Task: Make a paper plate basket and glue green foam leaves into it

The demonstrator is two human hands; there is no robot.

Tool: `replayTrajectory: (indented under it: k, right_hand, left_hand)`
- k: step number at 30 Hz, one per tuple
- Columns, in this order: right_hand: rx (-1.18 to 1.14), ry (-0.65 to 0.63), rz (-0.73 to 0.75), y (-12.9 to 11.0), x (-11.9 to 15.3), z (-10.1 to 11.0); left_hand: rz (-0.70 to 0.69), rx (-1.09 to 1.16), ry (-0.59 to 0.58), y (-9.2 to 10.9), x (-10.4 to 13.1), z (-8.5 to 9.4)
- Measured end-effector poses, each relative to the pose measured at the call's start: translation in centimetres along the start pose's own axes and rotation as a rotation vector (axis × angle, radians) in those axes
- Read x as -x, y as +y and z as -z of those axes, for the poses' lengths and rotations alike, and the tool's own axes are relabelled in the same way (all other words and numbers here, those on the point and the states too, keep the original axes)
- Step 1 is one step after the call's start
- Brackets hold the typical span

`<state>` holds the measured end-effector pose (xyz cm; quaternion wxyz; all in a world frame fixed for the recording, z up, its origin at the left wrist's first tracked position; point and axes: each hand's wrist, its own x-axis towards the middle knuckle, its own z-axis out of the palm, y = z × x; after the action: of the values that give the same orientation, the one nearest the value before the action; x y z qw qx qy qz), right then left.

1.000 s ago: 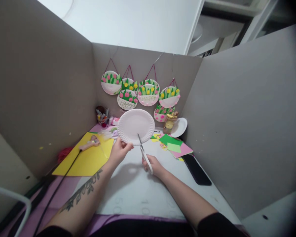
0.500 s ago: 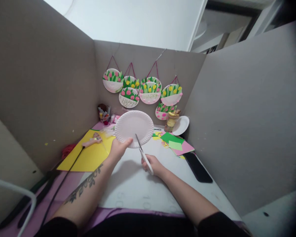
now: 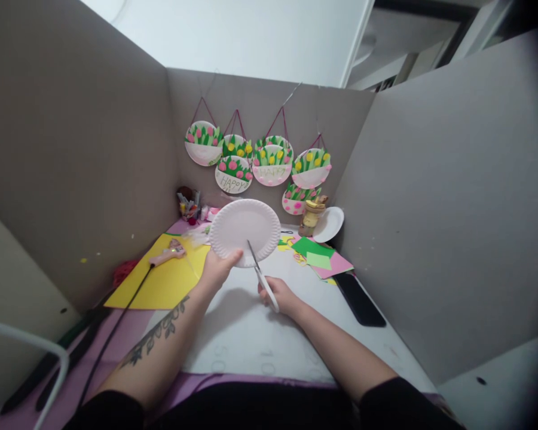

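Observation:
A white paper plate (image 3: 244,224) with a crimped rim is held up above the table, facing me. My left hand (image 3: 217,269) grips its lower left edge, the thumb lying over the front. Closed around the white handles of a pair of scissors (image 3: 266,286) is my right hand (image 3: 278,295). The metal blades point up and left across the plate's lower rim, with the tip near the lower middle of its face. Whether a second blade lies behind the plate is hidden.
A pink glue gun (image 3: 168,254) lies on a yellow sheet (image 3: 138,286) at left, its black cord running toward me. Coloured paper (image 3: 318,260) and a black phone (image 3: 359,300) lie at right. Decorated plates (image 3: 272,166) hang on the grey back panel (image 3: 354,113).
The view has shifted very slightly. Both hands, the plate and the scissors keep nearly the same positions relative to each other.

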<state>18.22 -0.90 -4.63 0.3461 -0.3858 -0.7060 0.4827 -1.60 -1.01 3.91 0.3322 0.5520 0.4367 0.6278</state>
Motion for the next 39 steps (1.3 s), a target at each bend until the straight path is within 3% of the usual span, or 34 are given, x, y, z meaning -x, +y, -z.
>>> replayTrajectory:
  k: [11, 21, 30, 39]
  right_hand:
    - [0.116, 0.03, 0.086, -0.4, -0.3, 0.4]
    - [0.092, -0.004, 0.071, 0.6, -0.3, 0.5]
    - [0.125, 0.029, 0.081, -0.1, -0.4, 0.6]
    - [0.085, 0.017, 0.074, -0.2, -0.1, 0.5]
  left_hand:
    - [0.027, -0.02, -0.026, -0.9, 0.2, -0.3]
    - [0.052, -0.02, -0.049, -0.4, 0.4, -0.4]
    - [0.127, -0.015, -0.074, -0.4, 0.8, -0.8]
    - [0.112, -0.012, -0.08, -0.7, 0.8, -0.9]
